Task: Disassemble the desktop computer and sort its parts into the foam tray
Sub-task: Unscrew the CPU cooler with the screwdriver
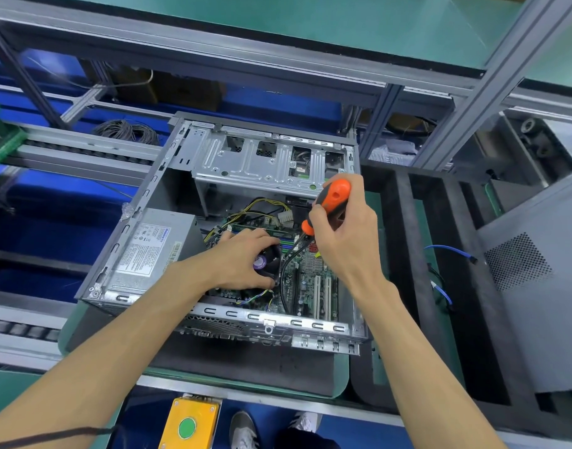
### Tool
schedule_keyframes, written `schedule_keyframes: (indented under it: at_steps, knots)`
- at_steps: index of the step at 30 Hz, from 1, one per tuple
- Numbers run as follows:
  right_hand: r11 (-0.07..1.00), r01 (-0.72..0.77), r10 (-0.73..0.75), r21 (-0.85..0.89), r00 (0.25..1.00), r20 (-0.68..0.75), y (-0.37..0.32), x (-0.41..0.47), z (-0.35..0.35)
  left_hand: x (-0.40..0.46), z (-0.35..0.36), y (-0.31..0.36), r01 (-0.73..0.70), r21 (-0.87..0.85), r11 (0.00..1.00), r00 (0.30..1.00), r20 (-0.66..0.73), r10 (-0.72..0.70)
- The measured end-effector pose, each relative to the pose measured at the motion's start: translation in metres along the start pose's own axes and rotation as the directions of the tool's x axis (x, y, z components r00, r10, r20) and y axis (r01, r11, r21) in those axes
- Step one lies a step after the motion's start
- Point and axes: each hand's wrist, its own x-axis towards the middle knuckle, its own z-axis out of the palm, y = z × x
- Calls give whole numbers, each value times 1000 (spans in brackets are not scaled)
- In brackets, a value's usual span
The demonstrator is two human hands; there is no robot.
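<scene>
Head view: the case (168,196) lies open on its side on a foam pad (245,367) at the middle of the worktop, its open face upward. The pad's near edge runs just beside the worktop's near rail; to the right, the tray (407,254) sits touching the case's right wall, with long dark slots open between its ribs. A blue cable (453,251) lies in one slot, and a grey side panel (530,286) rests across the tray's right part.

Inside the case, the power supply (148,251) fills the left side, the drive cage (265,160) spans the far side, and the motherboard (313,283) covers the floor at the right. Yellow and black wires (255,205) loop between cage and board.

The left hand (242,257) reaches over the case's near edge and grips the fan (266,259), fingers curled over its top. The right hand (343,234) holds an orange screwdriver (330,202) upright just beside the fan, its shaft pointing down at the board; the tip is hidden
</scene>
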Motion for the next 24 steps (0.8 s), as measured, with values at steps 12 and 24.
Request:
schedule_keyframes:
  at_steps: [12, 24]
  knots:
    - [824, 44, 125, -565, 958, 257, -37, 40, -23, 0, 3, -2, -8, -4, 1000, 1000, 2, 8]
    - [471, 612, 261, -635, 591, 763, -76, 77, -22, 2, 4, -3, -59, 90, 994, 998, 29, 56]
